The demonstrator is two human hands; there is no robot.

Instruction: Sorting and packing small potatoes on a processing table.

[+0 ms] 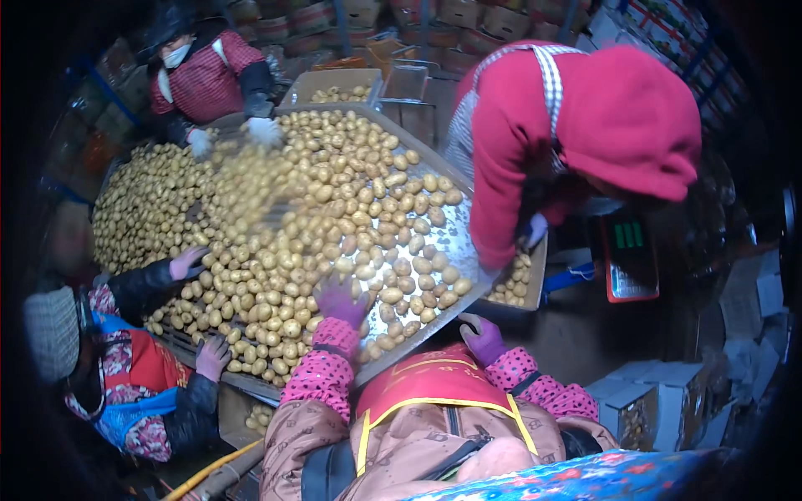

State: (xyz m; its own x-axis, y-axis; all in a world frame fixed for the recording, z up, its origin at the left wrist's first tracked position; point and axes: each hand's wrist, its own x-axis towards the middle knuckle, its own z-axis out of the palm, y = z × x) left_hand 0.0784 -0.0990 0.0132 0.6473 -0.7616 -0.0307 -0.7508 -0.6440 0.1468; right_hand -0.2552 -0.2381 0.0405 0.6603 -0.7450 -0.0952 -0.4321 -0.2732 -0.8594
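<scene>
My left hand (341,302), in a purple glove with darker fingers, rests spread on potatoes (285,266) near the front of the sorting table. Beside it, loose potatoes lie on a bright sheet-metal chute (462,233) that narrows to the right. My right hand (484,338), gloved the same way, is just off the table's front rim (416,341); its fingers are partly bent and I see nothing in them. Under the chute's tip, a cardboard box (537,275) holds potatoes, with a co-worker's gloved hand (536,230) at it.
A co-worker in pink (520,138) bends over the chute's right end. Others work at the far left (200,81) and near left (135,363). A digital scale (631,260) stands right of the box; cartons (673,388) are stacked lower right. Another box (304,87) sits behind the table.
</scene>
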